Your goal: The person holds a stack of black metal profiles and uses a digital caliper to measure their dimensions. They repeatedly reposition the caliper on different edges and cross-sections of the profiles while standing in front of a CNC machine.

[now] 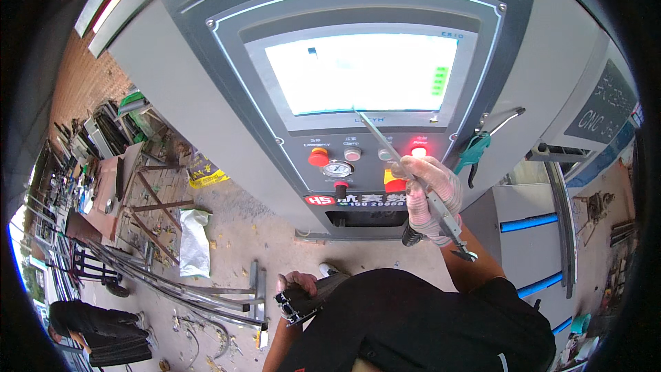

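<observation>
My right hand [446,182], in a pale knitted glove, is closed round a metal caliper [383,139]. The caliper slants up and left, its tip at the lower edge of a bright white screen [358,69] on a grey machine panel. Its jaws are at the lower end, near my wrist. Low in view, my left hand [297,282], also gloved, grips a dark hollow metal profile [297,306] against my side; its cut end faces outward. Just beside my right hand are a lit red button [418,153] and a red-and-yellow switch [394,181].
An orange knob [318,157] and a pressure gauge [338,169] sit on the panel. Green-handled pliers [472,151] hang at its right. Long metal bars [179,286] lie at left, near a bent-over person [100,331]. Blue-edged rails [529,222] stand at right.
</observation>
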Available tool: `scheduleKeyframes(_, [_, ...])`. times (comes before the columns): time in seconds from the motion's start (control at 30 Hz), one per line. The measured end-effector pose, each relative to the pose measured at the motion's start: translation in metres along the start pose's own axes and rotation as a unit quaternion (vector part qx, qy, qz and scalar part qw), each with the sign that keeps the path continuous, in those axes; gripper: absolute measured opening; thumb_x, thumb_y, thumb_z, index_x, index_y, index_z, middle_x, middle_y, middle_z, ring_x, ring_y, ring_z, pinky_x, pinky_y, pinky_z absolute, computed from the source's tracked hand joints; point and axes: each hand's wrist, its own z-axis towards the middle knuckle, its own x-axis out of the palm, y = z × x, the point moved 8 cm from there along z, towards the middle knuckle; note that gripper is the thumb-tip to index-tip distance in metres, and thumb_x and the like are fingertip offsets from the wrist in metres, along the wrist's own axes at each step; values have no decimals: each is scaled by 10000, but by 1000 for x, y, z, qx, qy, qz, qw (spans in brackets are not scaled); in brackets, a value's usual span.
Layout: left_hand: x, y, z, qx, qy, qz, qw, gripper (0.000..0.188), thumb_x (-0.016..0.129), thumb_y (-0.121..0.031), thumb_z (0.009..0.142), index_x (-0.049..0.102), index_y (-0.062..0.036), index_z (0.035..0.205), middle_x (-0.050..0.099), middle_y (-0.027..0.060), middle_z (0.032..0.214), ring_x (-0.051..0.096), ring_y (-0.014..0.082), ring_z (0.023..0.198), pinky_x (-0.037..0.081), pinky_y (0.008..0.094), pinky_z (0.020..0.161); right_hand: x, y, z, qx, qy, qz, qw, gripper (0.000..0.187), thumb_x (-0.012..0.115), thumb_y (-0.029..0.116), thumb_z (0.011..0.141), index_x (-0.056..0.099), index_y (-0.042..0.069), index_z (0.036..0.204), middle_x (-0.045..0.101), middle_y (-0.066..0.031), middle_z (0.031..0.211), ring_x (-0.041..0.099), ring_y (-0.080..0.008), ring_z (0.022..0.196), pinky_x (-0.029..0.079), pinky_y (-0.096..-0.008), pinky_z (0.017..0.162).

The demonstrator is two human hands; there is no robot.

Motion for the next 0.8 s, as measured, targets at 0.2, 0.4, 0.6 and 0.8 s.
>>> scheduleKeyframes(0.2, [2, -1, -3, -14, -14, -7, 1000, 708, 319, -686, 1050, 544, -94, 733, 546, 76, 635, 559, 262, 568, 462, 421, 852, -7, 5, -4, 15, 35, 6, 999, 335, 586, 244, 1050, 611, -2, 1276, 718, -139, 1019, 653, -131, 764, 509, -261, 648])
scheduleKeyframes(0.4, [0, -3, -6, 2, -10, 8, 1000, 698, 319, -684, 1051, 546, -99, 745, 556, 71, 646, 565, 259, 573, 464, 425, 836, -29, 4, -8, 36, -29, 11, 999, 388, 600, 309, 1060, 614, -1, 1292, 720, -161, 1063, 702, -188, 900, 545, -304, 760])
scheduleKeyframes(0.6, [-6, -1, -8, 10, -15, 27, 999, 716, 241, -676, 1059, 539, -112, 733, 527, 69, 600, 542, 276, 535, 457, 434, 794, -35, -4, -13, 63, -67, 44, 995, 489, 660, 386, 1030, 623, -6, 1319, 727, -177, 1088, 717, -219, 970, 566, -345, 849])
scheduleKeyframes(0.8, [-1, -1, -10, 11, 27, -32, 999, 695, 339, -673, 1050, 570, -86, 758, 555, 78, 622, 551, 255, 539, 458, 423, 799, -17, 4, -11, 49, 0, 23, 999, 361, 634, 271, 1033, 621, 10, 1281, 721, -158, 1058, 705, -211, 871, 565, -334, 762])
